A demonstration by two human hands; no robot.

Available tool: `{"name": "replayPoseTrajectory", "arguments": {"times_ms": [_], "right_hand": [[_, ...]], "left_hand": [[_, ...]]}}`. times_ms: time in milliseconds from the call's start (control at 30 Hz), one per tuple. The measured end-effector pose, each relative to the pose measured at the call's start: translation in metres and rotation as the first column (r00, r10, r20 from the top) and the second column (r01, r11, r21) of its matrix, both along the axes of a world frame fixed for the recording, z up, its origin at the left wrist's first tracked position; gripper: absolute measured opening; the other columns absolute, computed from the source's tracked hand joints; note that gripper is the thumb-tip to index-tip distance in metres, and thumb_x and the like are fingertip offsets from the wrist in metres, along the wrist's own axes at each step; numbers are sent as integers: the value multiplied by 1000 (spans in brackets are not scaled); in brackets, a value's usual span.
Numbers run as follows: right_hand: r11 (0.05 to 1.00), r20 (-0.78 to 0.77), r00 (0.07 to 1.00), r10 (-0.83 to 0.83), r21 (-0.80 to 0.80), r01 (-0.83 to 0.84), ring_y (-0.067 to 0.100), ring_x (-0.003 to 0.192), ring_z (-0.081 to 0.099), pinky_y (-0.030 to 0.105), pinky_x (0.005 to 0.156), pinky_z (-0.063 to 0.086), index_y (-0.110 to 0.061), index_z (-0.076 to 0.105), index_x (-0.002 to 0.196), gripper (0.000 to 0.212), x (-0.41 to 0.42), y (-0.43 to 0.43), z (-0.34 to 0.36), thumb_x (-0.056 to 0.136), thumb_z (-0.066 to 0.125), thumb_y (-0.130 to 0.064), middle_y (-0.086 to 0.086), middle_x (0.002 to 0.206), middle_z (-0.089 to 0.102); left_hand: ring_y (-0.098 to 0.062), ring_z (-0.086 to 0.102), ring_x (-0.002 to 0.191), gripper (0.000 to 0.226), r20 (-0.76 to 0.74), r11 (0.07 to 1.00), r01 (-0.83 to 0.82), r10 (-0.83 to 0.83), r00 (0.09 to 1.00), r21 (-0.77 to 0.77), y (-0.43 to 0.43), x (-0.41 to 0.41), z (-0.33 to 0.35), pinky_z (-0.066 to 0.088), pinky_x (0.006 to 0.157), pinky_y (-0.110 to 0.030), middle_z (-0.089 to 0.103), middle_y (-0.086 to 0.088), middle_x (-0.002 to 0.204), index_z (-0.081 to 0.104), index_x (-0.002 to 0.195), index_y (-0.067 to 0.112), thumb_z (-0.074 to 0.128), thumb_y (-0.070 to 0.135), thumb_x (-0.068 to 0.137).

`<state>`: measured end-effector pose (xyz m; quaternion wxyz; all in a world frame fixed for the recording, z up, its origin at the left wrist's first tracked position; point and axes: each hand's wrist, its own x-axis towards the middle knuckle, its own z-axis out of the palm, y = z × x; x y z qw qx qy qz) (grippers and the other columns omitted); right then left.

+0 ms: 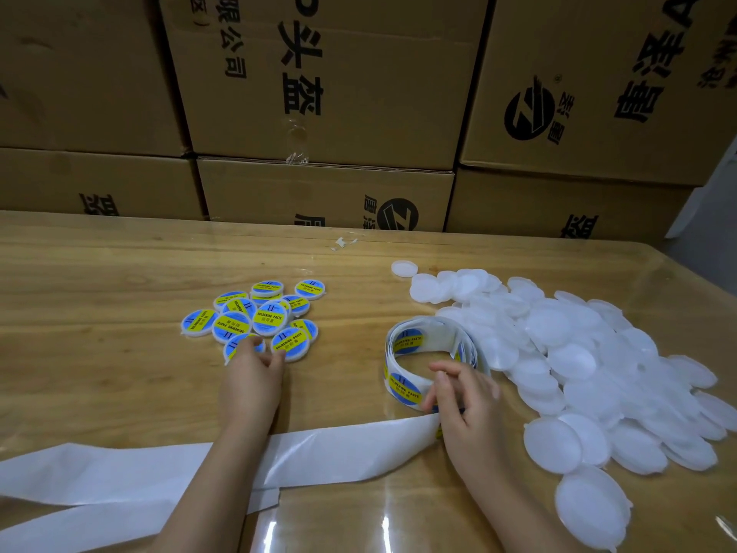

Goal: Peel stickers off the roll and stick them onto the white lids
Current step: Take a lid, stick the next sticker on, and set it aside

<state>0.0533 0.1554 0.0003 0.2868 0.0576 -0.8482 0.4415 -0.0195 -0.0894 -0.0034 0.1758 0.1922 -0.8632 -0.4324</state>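
Left hand (251, 373) loose fingers touch labelled lid (232, 350); right hand (462, 401) pinches sticker roll (402, 387); backing strip (119, 472) under left forearm.

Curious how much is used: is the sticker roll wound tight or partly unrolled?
Partly unrolled. The sticker roll stands as a loose coil, and its bare backing strip trails left across the table.

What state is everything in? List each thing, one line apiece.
sticker roll: standing on edge, partly unwound, bearing stickers.
backing strip: stripped bare, trailing left across the table.
labelled lids: stickered, piled loosely.
blank lids: unstickered, heaped.
left hand: fingertips on a labelled lid; grip unclear.
right hand: holds the sticker roll's near side.
cardboard boxes: closed, stacked behind the table.
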Motion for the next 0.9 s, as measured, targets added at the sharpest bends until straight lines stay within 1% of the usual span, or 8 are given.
{"name": "replayPoseTrajectory", "arguments": {"times_ms": [100,167,267,333,600,767,833,900], "right_hand": [[1000,-10,1000,-4,-1,4,6,87,58,16,95,25,-37,56,95,22,0,0,0,92,35,-42,-18,69,65],[1000,-20,1000,-13,2,13,4,86,57,14,95,24,-36,57,95,22,0,0,0,92,35,-41,-18,69,65],[1000,-20,1000,-15,-5,14,4,88,56,14,95,25,-35,57,94,23,1,0,1,92,35,-41,-18,68,64],[1000,-19,1000,-18,-7,18,3,89,55,16,95,26,-37,56,93,22,1,0,2,92,35,-41,-18,68,64],[997,-35,999,-30,67,32,9,86,57,19,97,26,-30,60,95,26,3,0,6,92,36,-39,-16,61,61],[991,-92,990,-108,65,114,-5,91,48,28,93,30,-34,58,94,22,3,1,8,91,36,-35,-16,65,63],[986,-130,978,-163,11,166,-2,87,47,30,90,31,-32,57,95,21,1,2,11,91,37,-31,-18,75,62],[969,-155,958,-242,-90,231,5,86,46,36,85,35,-19,60,95,21,-3,6,13,90,40,-22,-12,86,58]], "left_hand": [[-23,56,82,19,-117,982,96,-116,986,-160,8,6,6,37,67,-31,61,-5,93,66,104,8,59,9,86],[-33,57,85,15,-156,912,193,-263,952,-362,16,11,7,43,70,-35,63,-13,96,71,93,4,64,2,81],[-37,57,86,11,-37,738,243,-341,939,-629,26,17,4,48,69,-42,65,-11,96,72,87,6,66,12,81],[-34,55,92,17,57,675,261,-308,950,-690,28,17,2,46,73,-41,64,-8,104,70,89,8,62,23,84],[-26,51,111,31,106,699,247,-239,965,-672,26,13,0,40,88,-37,54,-2,127,64,108,16,50,38,92],[-26,51,110,32,116,703,249,-232,966,-666,28,14,1,41,88,-37,55,-3,124,63,108,17,48,40,93],[-29,53,107,29,24,781,242,-280,960,-575,33,14,6,43,86,-38,58,-7,118,65,108,12,53,34,93],[-27,57,98,21,-160,900,269,-338,927,-343,42,17,14,46,82,-37,62,-8,106,68,99,9,57,24,92]]}}
